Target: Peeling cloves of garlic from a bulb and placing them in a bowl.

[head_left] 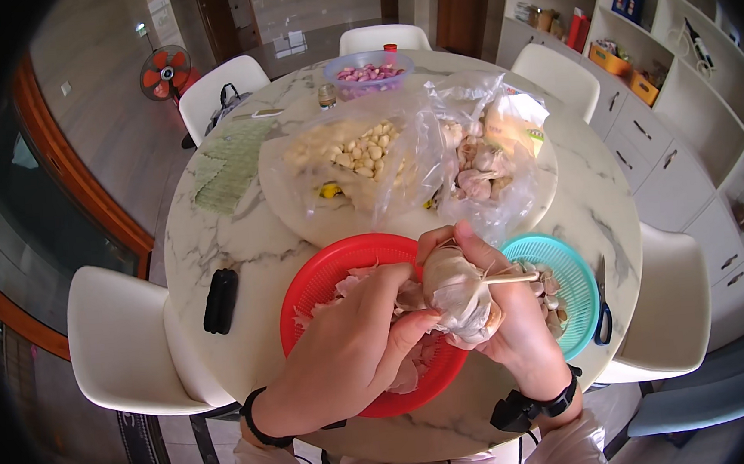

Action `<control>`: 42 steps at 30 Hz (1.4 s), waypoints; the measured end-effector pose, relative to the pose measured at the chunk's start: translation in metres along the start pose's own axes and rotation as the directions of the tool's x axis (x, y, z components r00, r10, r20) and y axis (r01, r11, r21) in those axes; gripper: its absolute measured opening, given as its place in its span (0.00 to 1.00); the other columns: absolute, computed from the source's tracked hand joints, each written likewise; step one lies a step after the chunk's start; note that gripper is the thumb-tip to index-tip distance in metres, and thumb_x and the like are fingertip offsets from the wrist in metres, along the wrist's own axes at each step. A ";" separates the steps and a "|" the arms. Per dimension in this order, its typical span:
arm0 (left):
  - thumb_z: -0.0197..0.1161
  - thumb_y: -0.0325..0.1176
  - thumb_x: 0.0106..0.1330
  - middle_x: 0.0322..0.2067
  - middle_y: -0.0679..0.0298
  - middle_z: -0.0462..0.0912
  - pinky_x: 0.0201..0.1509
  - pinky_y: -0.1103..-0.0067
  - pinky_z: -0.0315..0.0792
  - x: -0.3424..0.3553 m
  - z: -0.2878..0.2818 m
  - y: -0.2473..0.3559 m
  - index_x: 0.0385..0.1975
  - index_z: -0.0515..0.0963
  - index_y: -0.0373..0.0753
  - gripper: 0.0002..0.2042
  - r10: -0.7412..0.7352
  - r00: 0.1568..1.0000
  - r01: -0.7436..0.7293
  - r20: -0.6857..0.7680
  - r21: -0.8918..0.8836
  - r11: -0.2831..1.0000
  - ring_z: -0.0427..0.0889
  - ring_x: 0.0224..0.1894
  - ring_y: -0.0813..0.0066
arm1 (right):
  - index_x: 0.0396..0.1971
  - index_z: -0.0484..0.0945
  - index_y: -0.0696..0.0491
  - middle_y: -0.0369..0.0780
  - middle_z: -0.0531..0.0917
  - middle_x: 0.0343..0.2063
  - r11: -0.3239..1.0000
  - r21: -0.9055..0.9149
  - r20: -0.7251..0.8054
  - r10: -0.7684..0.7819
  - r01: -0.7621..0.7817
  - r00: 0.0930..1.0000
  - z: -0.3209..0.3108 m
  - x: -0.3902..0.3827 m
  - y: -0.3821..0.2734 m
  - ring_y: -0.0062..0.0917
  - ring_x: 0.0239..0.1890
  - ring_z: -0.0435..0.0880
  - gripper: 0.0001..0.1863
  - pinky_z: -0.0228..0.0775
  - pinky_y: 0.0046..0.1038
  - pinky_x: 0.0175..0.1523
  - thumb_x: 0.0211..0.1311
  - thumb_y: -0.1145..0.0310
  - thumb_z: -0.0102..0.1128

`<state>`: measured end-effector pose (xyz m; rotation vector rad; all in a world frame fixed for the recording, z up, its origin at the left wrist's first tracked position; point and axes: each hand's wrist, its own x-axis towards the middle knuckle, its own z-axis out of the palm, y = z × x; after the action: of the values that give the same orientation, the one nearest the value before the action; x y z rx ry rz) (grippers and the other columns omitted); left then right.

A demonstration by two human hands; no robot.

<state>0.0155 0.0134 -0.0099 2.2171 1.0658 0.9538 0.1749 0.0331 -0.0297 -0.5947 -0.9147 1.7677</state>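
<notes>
A whole garlic bulb [455, 286] with a short dry stem is held above the table, wrapped by the fingers of my right hand [515, 308]. My left hand [354, 345] is pinched at the bulb's left side, with pale papery garlic skin [408, 296] between thumb and fingers. Beneath both hands stands a red plastic basket [295, 302] with loose garlic skins [406, 374] in it. To the right, partly behind my right hand, a turquoise basket [577, 261] contains unpeeled garlic cloves [551, 293].
Farther back lie a clear bag of peeled cloves [362, 155] and another of whole bulbs [480, 168]. Blue-handled scissors [603, 324] rest by the right edge. A black case [221, 301], a green cloth [227, 164], and a bowl of shallots [369, 73] are also on the round marble table [252, 361].
</notes>
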 end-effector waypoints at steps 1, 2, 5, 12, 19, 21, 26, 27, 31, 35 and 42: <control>0.49 0.30 0.58 0.29 0.52 0.75 0.35 0.77 0.68 0.000 -0.001 0.000 0.39 0.65 0.30 0.12 0.011 1.000 -0.011 -0.003 0.008 1.000 0.76 0.31 0.58 | 0.35 0.68 0.56 0.34 0.74 0.24 0.991 0.106 0.021 0.084 -0.086 0.996 0.001 -0.001 0.000 0.14 0.26 0.74 0.21 0.67 0.16 0.30 0.63 0.52 0.34; 0.49 0.30 0.58 0.26 0.53 0.75 0.32 0.77 0.68 0.000 -0.002 0.001 0.36 0.67 0.30 0.10 0.023 1.000 -0.023 -0.006 0.016 1.000 0.76 0.27 0.59 | 0.35 0.68 0.56 0.34 0.74 0.24 0.963 0.208 0.051 0.165 -0.172 0.985 0.001 -0.002 0.000 0.14 0.25 0.74 0.20 0.67 0.16 0.29 0.63 0.53 0.34; 0.51 0.29 0.56 0.20 0.55 0.75 0.26 0.78 0.68 0.000 -0.001 0.005 0.31 0.69 0.31 0.07 -0.004 0.999 0.005 -0.035 0.027 1.000 0.75 0.21 0.60 | 0.33 0.68 0.55 0.34 0.74 0.23 0.890 0.338 0.192 0.252 -0.305 0.948 -0.005 -0.005 0.000 0.14 0.23 0.74 0.20 0.66 0.15 0.26 0.63 0.54 0.33; 0.57 0.26 0.50 0.16 0.63 0.73 0.19 0.78 0.66 -0.009 -0.004 0.010 0.24 0.71 0.35 0.04 0.306 0.952 -0.302 -0.002 0.143 0.942 0.74 0.16 0.67 | 0.31 0.69 0.55 0.34 0.73 0.20 0.875 0.304 0.328 0.274 -0.376 0.904 0.007 -0.008 -0.003 0.13 0.18 0.72 0.20 0.64 0.15 0.20 0.63 0.54 0.33; 0.61 0.37 0.50 0.13 0.69 0.62 0.09 0.82 0.61 -0.006 -0.005 0.000 0.22 0.67 0.40 0.11 0.637 0.770 -0.637 -0.024 0.016 0.771 0.68 0.11 0.77 | 0.35 0.69 0.51 0.32 0.71 0.14 0.805 0.110 -0.220 0.592 -0.583 0.775 0.032 -0.034 -0.012 0.14 0.07 0.66 0.18 0.49 0.15 0.05 0.62 0.52 0.37; 0.62 0.38 0.49 0.13 0.70 0.61 0.09 0.82 0.60 -0.007 -0.005 -0.001 0.22 0.67 0.40 0.12 0.659 0.750 -0.661 -0.052 -0.026 0.750 0.67 0.11 0.79 | 0.35 0.69 0.51 0.32 0.71 0.14 0.795 0.139 -0.120 0.605 -0.590 0.787 0.027 -0.032 -0.007 0.14 0.07 0.66 0.18 0.50 0.15 0.05 0.62 0.52 0.37; 0.62 0.39 0.49 0.12 0.71 0.61 0.09 0.83 0.61 -0.005 -0.012 -0.001 0.20 0.67 0.40 0.12 0.687 0.727 -0.685 0.016 -0.060 0.726 0.66 0.10 0.79 | 0.36 0.68 0.51 0.32 0.71 0.14 0.741 0.243 0.261 0.571 -0.625 0.778 0.016 -0.031 -0.003 0.14 0.07 0.66 0.18 0.50 0.15 0.05 0.62 0.52 0.36; 0.62 0.39 0.49 0.12 0.71 0.61 0.09 0.83 0.61 -0.005 -0.011 -0.003 0.20 0.67 0.40 0.12 0.689 0.725 -0.687 0.015 -0.064 0.724 0.66 0.10 0.79 | 0.36 0.69 0.50 0.32 0.72 0.15 0.775 0.224 0.149 0.572 -0.591 0.807 0.021 -0.035 -0.009 0.14 0.07 0.67 0.18 0.50 0.15 0.06 0.62 0.52 0.36; 0.63 0.40 0.48 0.11 0.69 0.63 0.10 0.82 0.61 -0.006 -0.010 0.002 0.19 0.66 0.40 0.13 0.514 0.854 -0.519 0.078 0.048 0.854 0.68 0.10 0.78 | 0.39 0.68 0.49 0.33 0.75 0.19 0.707 0.373 0.305 0.518 -0.601 0.799 0.001 -0.018 0.004 0.15 0.10 0.70 0.19 0.53 0.16 0.06 0.61 0.51 0.37; 0.69 0.43 0.37 0.11 0.67 0.70 0.12 0.80 0.60 -0.011 -0.007 0.009 0.17 0.70 0.39 0.17 0.301 0.953 -0.284 -0.018 0.280 0.917 0.70 0.10 0.75 | 0.38 0.69 0.48 0.33 0.76 0.24 0.836 0.326 -0.301 0.534 -0.442 0.790 0.038 -0.022 -0.015 0.15 0.18 0.73 0.18 0.50 0.16 0.08 0.61 0.52 0.36; 0.69 0.43 0.33 0.11 0.69 0.69 0.11 0.82 0.58 -0.011 -0.008 0.004 0.12 0.64 0.41 0.19 0.420 0.908 -0.372 0.021 0.503 0.780 0.69 0.10 0.77 | 0.45 0.65 0.50 0.37 0.74 0.25 0.695 0.407 0.443 0.418 -0.593 0.793 -0.011 -0.016 -0.004 0.16 0.15 0.66 0.23 0.45 0.13 0.10 0.59 0.48 0.36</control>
<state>0.0060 0.0036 -0.0065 2.9418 0.9806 1.0474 0.1910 0.0218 -0.0336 -0.1977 -0.4220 2.5691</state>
